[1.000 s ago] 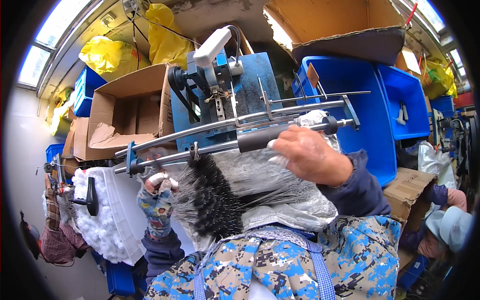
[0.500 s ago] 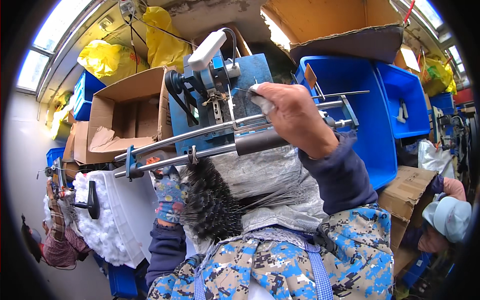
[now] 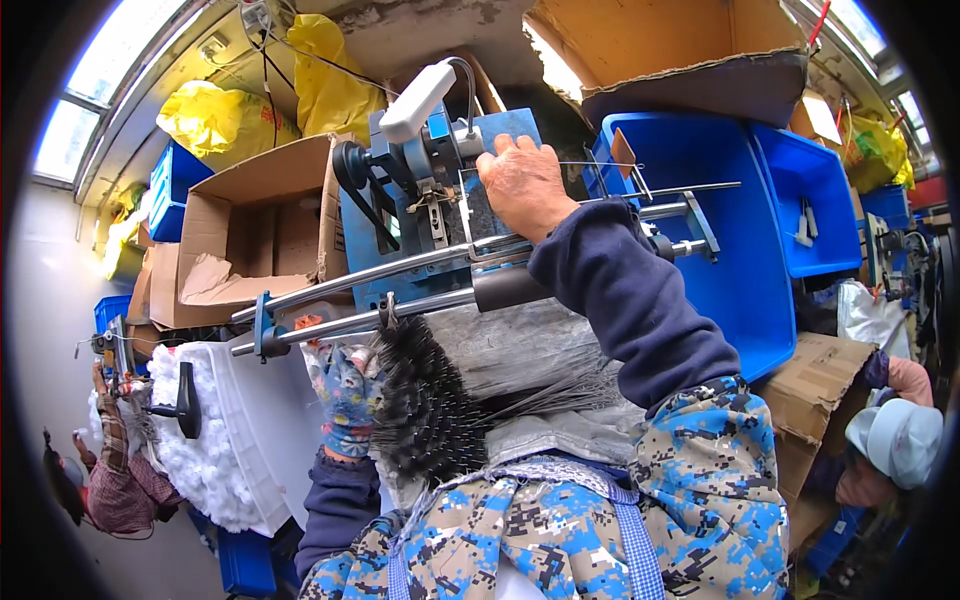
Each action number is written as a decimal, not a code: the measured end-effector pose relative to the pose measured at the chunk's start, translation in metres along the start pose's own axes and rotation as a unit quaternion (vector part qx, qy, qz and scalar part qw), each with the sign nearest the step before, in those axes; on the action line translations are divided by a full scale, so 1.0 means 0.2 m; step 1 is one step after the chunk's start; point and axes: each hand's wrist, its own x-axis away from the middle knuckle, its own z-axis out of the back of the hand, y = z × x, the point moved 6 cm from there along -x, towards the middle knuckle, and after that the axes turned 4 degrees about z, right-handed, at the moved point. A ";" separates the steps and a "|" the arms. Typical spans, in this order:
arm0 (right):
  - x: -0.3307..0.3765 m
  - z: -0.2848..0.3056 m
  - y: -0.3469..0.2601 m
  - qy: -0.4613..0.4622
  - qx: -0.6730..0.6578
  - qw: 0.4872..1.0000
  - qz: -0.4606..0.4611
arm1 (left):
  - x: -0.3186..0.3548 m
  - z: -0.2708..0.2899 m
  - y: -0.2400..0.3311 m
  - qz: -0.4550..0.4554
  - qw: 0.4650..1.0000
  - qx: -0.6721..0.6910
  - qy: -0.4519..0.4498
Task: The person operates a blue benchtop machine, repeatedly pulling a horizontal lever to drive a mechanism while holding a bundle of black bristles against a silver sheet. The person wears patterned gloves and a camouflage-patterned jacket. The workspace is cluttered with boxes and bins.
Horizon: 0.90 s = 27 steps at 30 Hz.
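Observation:
My bare right hand [image 3: 525,187] is closed over the blue machine plate [image 3: 515,130], beside the machine's clamp [image 3: 435,215]. A thin metal wire [image 3: 600,164] sticks out from it to the right and looks held in the curled fingers. My left hand [image 3: 345,388], in a floral glove, is below the steel rails [image 3: 400,267], against a thick bundle of black-bristled wire brushes [image 3: 425,405]; its fingertips are partly hidden, and I cannot tell whether it grips any. Bare wire stems [image 3: 550,393] of the bundle point right across a silvery sheet [image 3: 500,345] on my lap.
A cardboard box [image 3: 255,225] stands left of the machine, a large blue bin [image 3: 750,270] to its right. Near my left arm is a white tray of fluffy white pieces [image 3: 205,450]. Other people sit at far left [image 3: 125,480] and far right [image 3: 890,435].
My right hand has moved left and lower over the plate, its wrist turned, and the wire now points right. The white piece at its fingertips is out of sight. My left hand has shifted slightly.

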 end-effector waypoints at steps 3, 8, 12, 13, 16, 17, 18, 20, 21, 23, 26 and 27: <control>0.00 0.00 0.00 0.005 -0.003 1.000 0.000 | 0.01 -0.06 -0.05 0.020 0.999 0.006 -0.036; 0.01 0.00 0.02 0.013 -0.017 1.000 -0.002 | 0.00 -0.08 -0.01 -0.098 0.994 -0.034 -0.044; 0.01 -0.01 0.02 0.013 -0.031 0.999 0.006 | 0.04 -0.05 -0.04 -0.030 0.998 0.026 -0.039; 0.01 -0.02 0.02 0.006 -0.036 0.999 0.008 | 0.02 -0.01 0.01 -0.059 0.998 0.029 -0.016; 0.00 -0.03 0.02 0.006 -0.045 0.999 0.010 | 0.01 0.03 0.04 -0.076 0.996 0.042 0.006; 0.00 -0.02 0.02 0.010 -0.048 0.999 0.011 | 0.02 0.04 0.05 -0.078 0.996 0.040 0.026; -0.01 -0.03 0.02 0.011 -0.058 0.998 0.011 | 0.02 0.06 0.06 -0.055 0.995 0.080 0.033; -0.03 -0.04 0.04 0.013 -0.076 0.997 0.007 | 0.00 0.11 0.08 -0.012 0.986 0.162 0.044; -0.04 -0.08 0.06 -0.023 -0.116 0.993 -0.019 | 0.02 0.09 0.06 0.074 0.971 0.228 0.011; -0.05 -0.10 0.09 -0.036 -0.112 0.992 -0.042 | 0.02 0.12 0.11 0.161 0.937 0.311 -0.009; -0.05 -0.09 0.10 -0.053 -0.090 0.992 -0.067 | -0.01 0.15 0.16 0.137 0.918 0.373 -0.019; -0.04 -0.08 0.11 -0.050 -0.074 0.994 -0.070 | -0.03 0.16 0.19 0.141 0.901 0.410 -0.033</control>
